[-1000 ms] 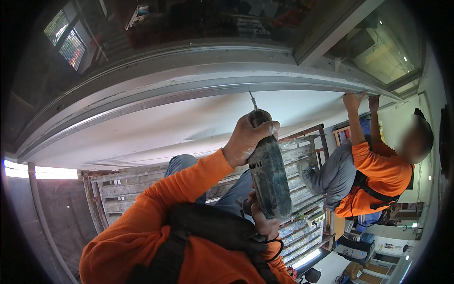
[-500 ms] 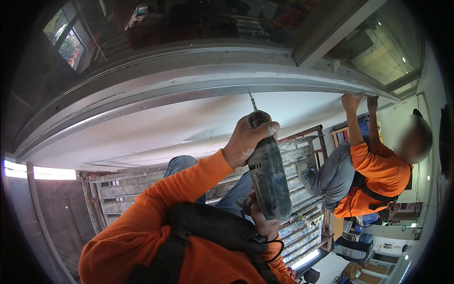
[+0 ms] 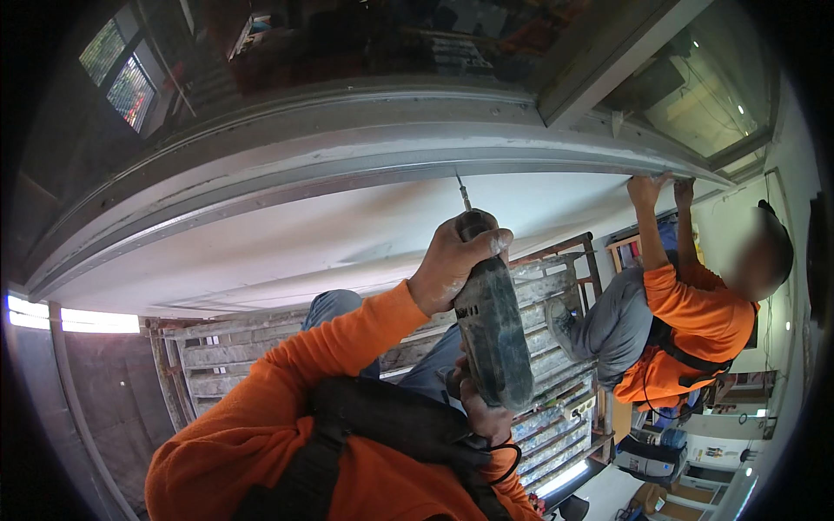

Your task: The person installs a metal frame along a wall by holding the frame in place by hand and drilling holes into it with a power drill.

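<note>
A dark, dusty power drill (image 3: pixel 495 334) is held in both hands in front of the person's chest, with its front end pointed up toward a grey metal channel (image 3: pixel 330 177). The front of the drill, just below the chuck, is wrapped by the left hand (image 3: pixel 453 265), whose fingers are closed around the casing and whose thumb is laid across it. The lower part of the tool is grasped by the right hand (image 3: pixel 488 417), which is partly hidden by the drill body, so the exact placing of its fingers cannot be told. The slim bit (image 3: pixel 464 193) is brought up to the lower edge of the channel; whether the metal is touched by its tip cannot be made out. Below the channel a white panel (image 3: pixel 373 221) is seen, and above it dark glass (image 3: pixel 391 52) is framed in metal. Farther right, the same channel is reached by both raised hands of a co-worker (image 3: pixel 691 326) in an orange top. Slatted boards (image 3: pixel 547 300) are seen behind the drill, and a black pouch (image 3: pixel 391 417) is worn across the person's front.
</note>
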A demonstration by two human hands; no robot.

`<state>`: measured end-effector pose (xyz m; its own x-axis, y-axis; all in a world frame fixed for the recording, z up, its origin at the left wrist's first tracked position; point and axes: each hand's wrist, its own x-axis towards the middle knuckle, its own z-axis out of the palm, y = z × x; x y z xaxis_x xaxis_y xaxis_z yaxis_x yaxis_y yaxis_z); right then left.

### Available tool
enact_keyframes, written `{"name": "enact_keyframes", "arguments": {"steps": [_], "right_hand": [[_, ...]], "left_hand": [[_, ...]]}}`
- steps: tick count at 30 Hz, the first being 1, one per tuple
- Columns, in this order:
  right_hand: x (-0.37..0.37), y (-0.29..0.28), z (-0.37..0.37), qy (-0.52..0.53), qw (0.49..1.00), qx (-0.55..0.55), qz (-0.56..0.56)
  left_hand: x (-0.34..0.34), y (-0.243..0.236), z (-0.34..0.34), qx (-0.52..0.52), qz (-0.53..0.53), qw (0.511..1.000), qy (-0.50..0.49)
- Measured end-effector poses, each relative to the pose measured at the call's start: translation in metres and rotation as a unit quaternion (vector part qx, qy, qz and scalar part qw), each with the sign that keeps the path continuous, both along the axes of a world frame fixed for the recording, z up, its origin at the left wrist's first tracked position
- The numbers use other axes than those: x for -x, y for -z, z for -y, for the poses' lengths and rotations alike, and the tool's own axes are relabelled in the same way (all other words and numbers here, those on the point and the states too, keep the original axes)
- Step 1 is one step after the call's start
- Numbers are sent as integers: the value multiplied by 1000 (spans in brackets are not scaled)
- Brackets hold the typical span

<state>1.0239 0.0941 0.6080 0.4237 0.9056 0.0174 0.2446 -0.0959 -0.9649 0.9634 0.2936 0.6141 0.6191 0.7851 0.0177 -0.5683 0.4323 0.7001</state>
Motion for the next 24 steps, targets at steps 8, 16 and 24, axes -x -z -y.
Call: {"name": "enact_keyframes", "arguments": {"steps": [8,16,24], "right_hand": [[-11,26,1,-36,984,49,169],[-1,21,-14,-13,998,-2,-57],[-37,34,5,-94,973,6,209]], "left_hand": [[0,-1,-2,18,23,1000,-7],[12,3,-13,9,12,999,-35],[12,39,-25,219,234,947,-8]]}}
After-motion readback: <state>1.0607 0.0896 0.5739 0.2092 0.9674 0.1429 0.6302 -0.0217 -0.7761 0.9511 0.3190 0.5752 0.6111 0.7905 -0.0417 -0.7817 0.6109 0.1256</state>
